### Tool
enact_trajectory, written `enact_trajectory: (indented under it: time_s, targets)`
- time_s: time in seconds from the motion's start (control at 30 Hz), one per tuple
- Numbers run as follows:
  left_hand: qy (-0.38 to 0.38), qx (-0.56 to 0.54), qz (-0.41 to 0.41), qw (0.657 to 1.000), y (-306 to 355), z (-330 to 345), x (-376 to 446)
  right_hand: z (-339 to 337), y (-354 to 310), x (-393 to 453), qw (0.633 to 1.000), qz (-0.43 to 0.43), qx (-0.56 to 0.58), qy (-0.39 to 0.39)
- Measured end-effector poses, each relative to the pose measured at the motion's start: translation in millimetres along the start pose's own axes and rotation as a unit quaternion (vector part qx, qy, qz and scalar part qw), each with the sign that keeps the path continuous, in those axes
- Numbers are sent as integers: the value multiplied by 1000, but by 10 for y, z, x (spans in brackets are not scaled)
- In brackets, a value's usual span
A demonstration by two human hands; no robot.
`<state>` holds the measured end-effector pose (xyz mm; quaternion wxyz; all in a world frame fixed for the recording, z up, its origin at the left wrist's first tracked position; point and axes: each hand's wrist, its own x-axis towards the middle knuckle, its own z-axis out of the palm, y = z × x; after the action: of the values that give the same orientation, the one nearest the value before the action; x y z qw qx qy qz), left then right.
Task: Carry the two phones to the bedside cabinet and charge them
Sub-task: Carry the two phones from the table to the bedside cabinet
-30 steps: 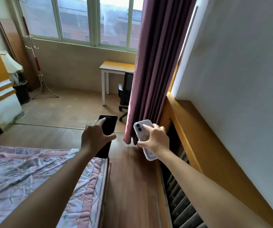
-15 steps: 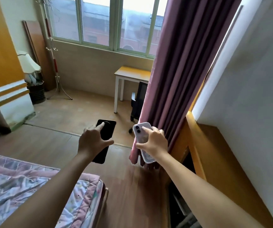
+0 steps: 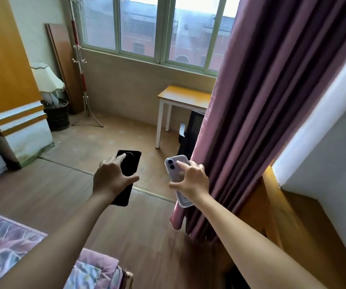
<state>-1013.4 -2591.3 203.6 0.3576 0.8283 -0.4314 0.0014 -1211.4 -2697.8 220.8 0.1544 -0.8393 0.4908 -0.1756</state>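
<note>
- Nearest, at the lower left of the frame, a corner of the bed [image 3: 11, 253] with its patterned quilt shows; both forearms reach out past it over the wooden floor [image 3: 42, 197].
- At mid-frame the left hand [image 3: 111, 180] grips the black phone [image 3: 127, 176] from above, thumb curled round its right edge and forefinger laid on the round camera ring. The phone's long axis runs from lower left to upper right, camera end away from the person.
- Just to its right, apart from it, the right hand [image 3: 190, 180] holds the pale phone [image 3: 178, 178] in a clear case, thumb on its left edge and forefinger stretched near the twin lenses. Its long axis is nearly upright in the frame, lens end uppermost. Both phones show their backs to the camera.
- Right of that hand hangs the mauve curtain [image 3: 272, 101], close by but I cannot tell if it touches.
- Farther off, a small desk [image 3: 184, 97] and dark chair [image 3: 190, 130] stand below the window [image 3: 157, 28]; at the upper left are a lamp [image 3: 46, 80] and a coat stand [image 3: 80, 65].
- No bedside cabinet, cable or charger is in view. I judge it lies out of frame, so neither hand can be called nearer; the carrying is under way and charging not yet begun.
</note>
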Motion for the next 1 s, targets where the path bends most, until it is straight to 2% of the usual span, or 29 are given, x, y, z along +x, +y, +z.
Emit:
enact_trajectory:
  time_s: [0.2,0.43,0.73,1.0]
  targets:
    - [4,-8,-14,1000,-67,303,793,205,-65,859,1000,-15,-3,-12]
    - [23,8,-50,998,-255,347,1553,369,-328,1837,998,-59,3,-25]
    - [71,37,-163,983,-856,351,2267,1019,-885,3079,983,-160,10,-87]
    - [146,49,-280,948,-1296,382,2968,1583,-1530,4192,952,-265,3,-155]
